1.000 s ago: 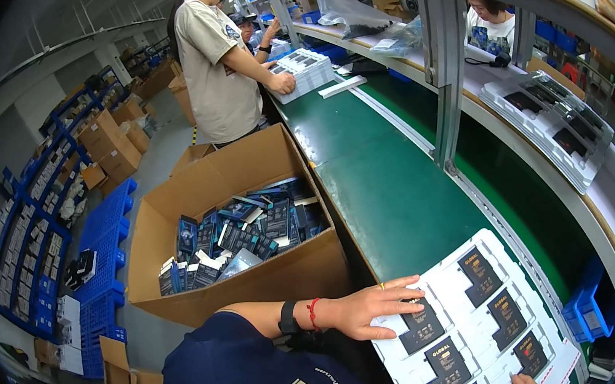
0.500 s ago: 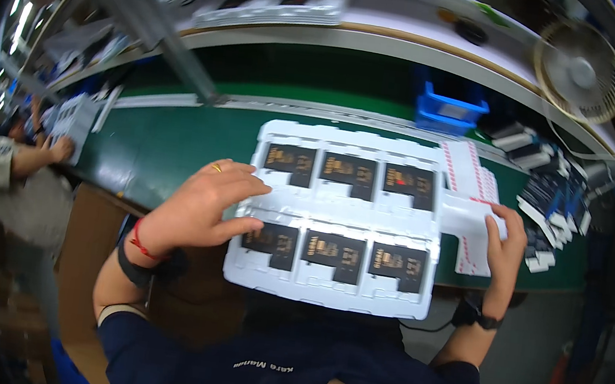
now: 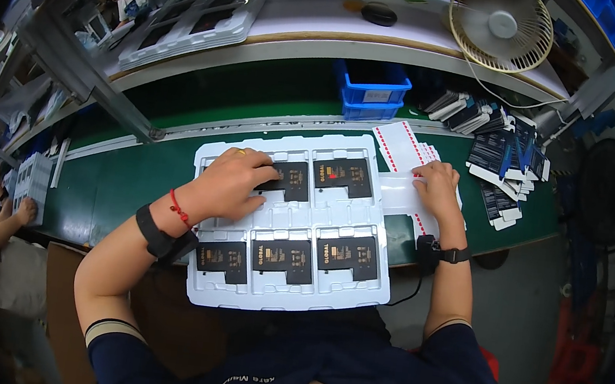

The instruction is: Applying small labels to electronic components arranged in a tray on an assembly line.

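A white plastic tray [image 3: 297,217] lies in front of me, with several flat black batteries in its compartments. My left hand [image 3: 228,182] reaches over the tray's far left part, thumb apart from the fingers. Its fingertips touch the far-row middle battery [image 3: 292,181], and the hand hides the far left compartment. A battery with a small red mark [image 3: 344,175] sits in the far right compartment. Beyond the tray's right edge, my right hand [image 3: 438,193] pinches the end of a pale glossy strip [image 3: 397,193]. Beneath it lie white sheets with red marks [image 3: 399,143].
Blue bins [image 3: 372,91] stand at the back of the green table [image 3: 121,177]. Dark printed cartons [image 3: 507,159] lie in a pile on the right. A shelf above carries a fan [image 3: 501,25] and more filled trays [image 3: 198,17]. Another person's hand [image 3: 27,211] is at the far left.
The view has turned, shifting the scene leftward. My left hand has moved from the tray's left edge onto the far-row batteries. My right hand's fingers have drawn together on the strip, closer to the tray.
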`<action>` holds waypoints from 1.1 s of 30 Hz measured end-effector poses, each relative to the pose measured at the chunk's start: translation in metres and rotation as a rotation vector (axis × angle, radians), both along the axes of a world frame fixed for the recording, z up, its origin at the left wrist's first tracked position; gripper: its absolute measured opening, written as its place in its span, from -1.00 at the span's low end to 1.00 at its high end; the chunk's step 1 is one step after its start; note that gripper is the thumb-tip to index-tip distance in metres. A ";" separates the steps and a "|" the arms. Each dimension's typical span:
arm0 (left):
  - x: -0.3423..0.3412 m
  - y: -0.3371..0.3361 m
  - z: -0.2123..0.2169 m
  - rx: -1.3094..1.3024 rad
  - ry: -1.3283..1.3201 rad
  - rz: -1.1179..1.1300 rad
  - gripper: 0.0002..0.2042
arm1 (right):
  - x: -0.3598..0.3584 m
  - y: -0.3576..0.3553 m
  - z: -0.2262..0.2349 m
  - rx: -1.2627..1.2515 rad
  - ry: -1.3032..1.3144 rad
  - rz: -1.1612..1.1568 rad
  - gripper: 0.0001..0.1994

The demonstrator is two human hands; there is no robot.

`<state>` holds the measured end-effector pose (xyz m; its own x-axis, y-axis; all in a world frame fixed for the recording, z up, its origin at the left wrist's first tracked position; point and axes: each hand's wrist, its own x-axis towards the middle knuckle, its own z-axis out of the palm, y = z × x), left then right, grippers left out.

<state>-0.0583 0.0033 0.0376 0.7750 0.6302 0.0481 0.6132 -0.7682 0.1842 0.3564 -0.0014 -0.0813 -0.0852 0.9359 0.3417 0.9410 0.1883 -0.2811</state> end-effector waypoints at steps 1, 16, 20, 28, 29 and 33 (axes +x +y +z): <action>0.001 0.001 0.001 -0.002 0.007 0.017 -0.60 | -0.001 0.003 -0.001 0.012 0.000 -0.004 -0.80; 0.008 0.015 -0.016 0.164 -0.105 -0.060 -0.78 | 0.023 0.000 0.019 -0.203 0.429 0.134 -0.96; -0.001 0.019 -0.019 0.158 -0.313 -0.007 -0.87 | 0.000 0.002 0.075 -0.158 0.584 0.138 -0.96; -0.013 0.017 -0.019 0.262 -0.440 0.103 -0.94 | -0.145 0.033 0.145 -0.256 0.714 0.597 -0.96; -0.013 0.017 -0.020 0.293 -0.450 0.106 -0.95 | -0.162 0.037 0.149 -0.308 0.702 0.614 -0.97; -0.014 0.015 -0.022 0.320 -0.473 0.104 -0.95 | -0.205 0.061 0.135 -0.517 0.660 0.627 -0.93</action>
<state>-0.0719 0.0186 0.0156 0.5579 0.5987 0.5748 0.5959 -0.7710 0.2247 0.1513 0.0599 0.0532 -0.5475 0.8340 0.0677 0.3470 0.3000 -0.8886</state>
